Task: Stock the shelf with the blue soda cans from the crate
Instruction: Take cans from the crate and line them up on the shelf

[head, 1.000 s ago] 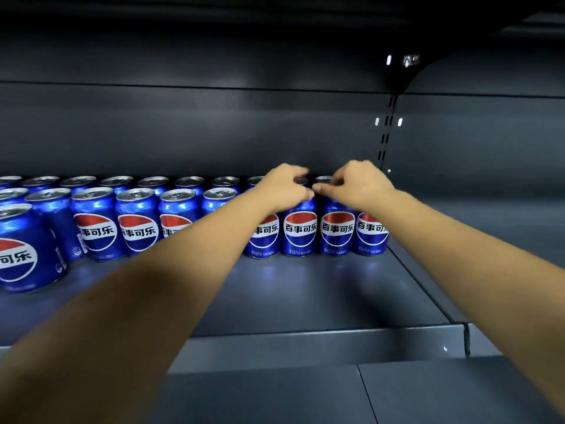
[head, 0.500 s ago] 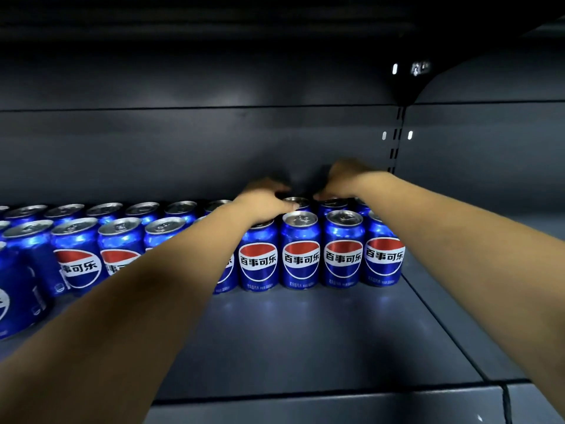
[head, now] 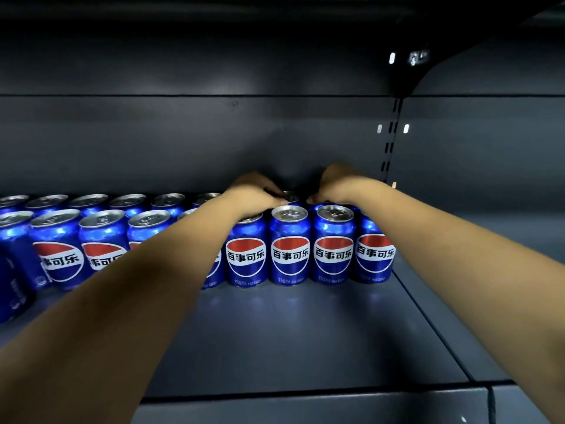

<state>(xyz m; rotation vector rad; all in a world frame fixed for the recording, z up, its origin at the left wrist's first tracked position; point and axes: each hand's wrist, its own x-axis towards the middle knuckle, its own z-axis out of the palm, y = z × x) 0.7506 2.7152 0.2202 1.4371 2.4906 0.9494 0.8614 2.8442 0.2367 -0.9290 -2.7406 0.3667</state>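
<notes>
While both arms reach deep toward the shelf's back edge, the left hand and right hand curl over upright rear cans behind the front row; exact grips stay hidden.

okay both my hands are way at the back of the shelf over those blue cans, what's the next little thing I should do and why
Probably ease both hands back out. The left hand and right hand lie over the tops of the rear blue cans, which already stand upright behind the front row; whether the fingers grip a can is hidden. The bare shelf in front has room for more.
</notes>
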